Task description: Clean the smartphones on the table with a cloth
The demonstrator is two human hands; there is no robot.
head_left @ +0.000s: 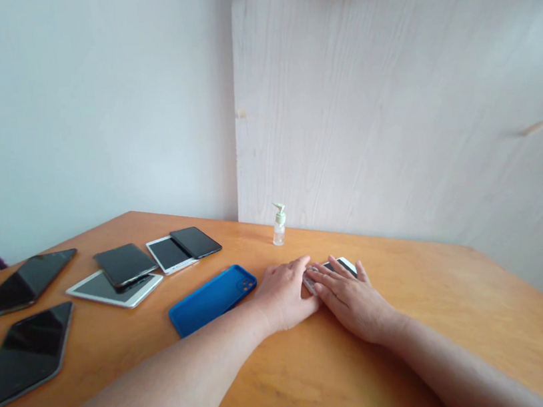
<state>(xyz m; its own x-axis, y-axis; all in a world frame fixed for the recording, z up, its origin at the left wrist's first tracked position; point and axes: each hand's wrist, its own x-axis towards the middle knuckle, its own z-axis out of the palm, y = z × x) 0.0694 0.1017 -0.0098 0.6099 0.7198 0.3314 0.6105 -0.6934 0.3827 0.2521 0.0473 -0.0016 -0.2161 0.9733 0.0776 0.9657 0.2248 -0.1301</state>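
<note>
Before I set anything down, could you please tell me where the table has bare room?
The widest bare patch lies right of the right hand, toward the right edge of the table. Another lies between the forearms. Crowded: the left side, with flat, dark-screened devices, and the middle, where the blue phone case lies beside the left hand.

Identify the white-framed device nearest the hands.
The rightmost white-framed device, partly covered by the right hand. The front-left white-framed device and the rear-left white-framed device lie apart, untouched.
</note>
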